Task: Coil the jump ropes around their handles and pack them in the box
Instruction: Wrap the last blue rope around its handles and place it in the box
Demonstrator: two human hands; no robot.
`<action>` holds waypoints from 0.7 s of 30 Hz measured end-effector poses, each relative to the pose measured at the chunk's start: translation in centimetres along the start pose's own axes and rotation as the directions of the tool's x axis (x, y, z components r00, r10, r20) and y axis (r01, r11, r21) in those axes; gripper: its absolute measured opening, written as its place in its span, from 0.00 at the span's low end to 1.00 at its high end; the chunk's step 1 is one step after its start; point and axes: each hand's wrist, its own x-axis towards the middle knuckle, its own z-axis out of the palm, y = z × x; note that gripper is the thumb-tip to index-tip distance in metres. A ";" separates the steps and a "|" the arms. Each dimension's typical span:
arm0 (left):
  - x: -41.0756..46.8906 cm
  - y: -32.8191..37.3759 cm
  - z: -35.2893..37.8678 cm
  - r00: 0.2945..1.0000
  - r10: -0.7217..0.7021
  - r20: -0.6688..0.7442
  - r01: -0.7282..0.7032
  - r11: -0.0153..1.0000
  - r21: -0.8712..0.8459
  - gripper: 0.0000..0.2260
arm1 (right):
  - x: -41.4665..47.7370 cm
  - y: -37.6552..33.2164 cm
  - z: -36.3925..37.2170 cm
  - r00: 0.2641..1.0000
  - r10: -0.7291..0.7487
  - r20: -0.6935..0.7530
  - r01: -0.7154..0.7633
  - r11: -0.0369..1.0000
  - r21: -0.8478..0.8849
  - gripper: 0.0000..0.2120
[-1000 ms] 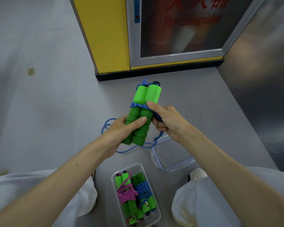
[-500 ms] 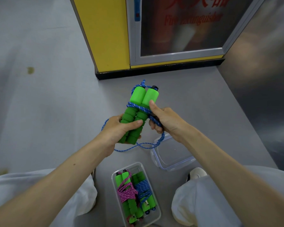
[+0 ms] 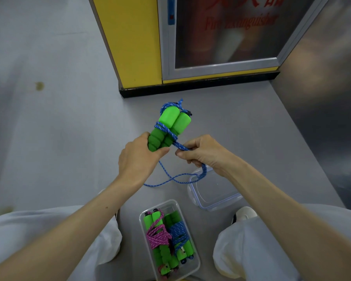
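Head view: a person sits on the floor (image 3: pixel 69 138) with the box (image 3: pixel 140 220) between their knees.
Left hand (image 3: pixel 138 159): grip closed round the lower ends of the paired green handles (image 3: pixel 170 126), holding them tilted away and clear of the floor.
Right hand (image 3: pixel 205 153): grip pinches the blue rope (image 3: pixel 166 129) just beside the handles, fingers curled round the strand, which runs taut from the wraps to the fingers.
Blue rope: a few turns sit round the middle of the handles, with a loop at their top ends. The slack tail drops below the right hand onto the floor and crosses a corner of the lid (image 3: pixel 217 191).
Box: open; holds two finished bundles side by side, the pink-rope bundle (image 3: pixel 158 236) on the left and the blue-rope bundle (image 3: pixel 179 234) on the right.
Lid: clear plastic piece lying right of the box; probably the lid, though the view does not settle it.
Progress (judged): two ropes packed, a third partway coiled.
Remaining (judged): wind in the slack, secure the end, lay the bundle in the box, where the spare room looks tight.
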 end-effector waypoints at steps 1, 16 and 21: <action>-0.1 0.0 0.0 0.999 0.027 -0.027 -0.024 0.996 0.082 0.15 | 0.0 -0.1 0.1 1.000 -0.002 0.000 0.002 1.000 -0.001 0.08; -1.6 0.5 1.5 0.961 0.274 -0.030 -0.233 0.866 0.441 0.26 | 0.3 -0.2 1.1 1.000 0.001 0.008 -0.003 0.983 0.184 0.12; -1.5 0.1 1.8 0.930 0.366 -0.020 -0.310 0.814 0.492 0.33 | 0.3 -0.5 1.1 0.996 0.049 0.068 -0.068 0.944 0.322 0.09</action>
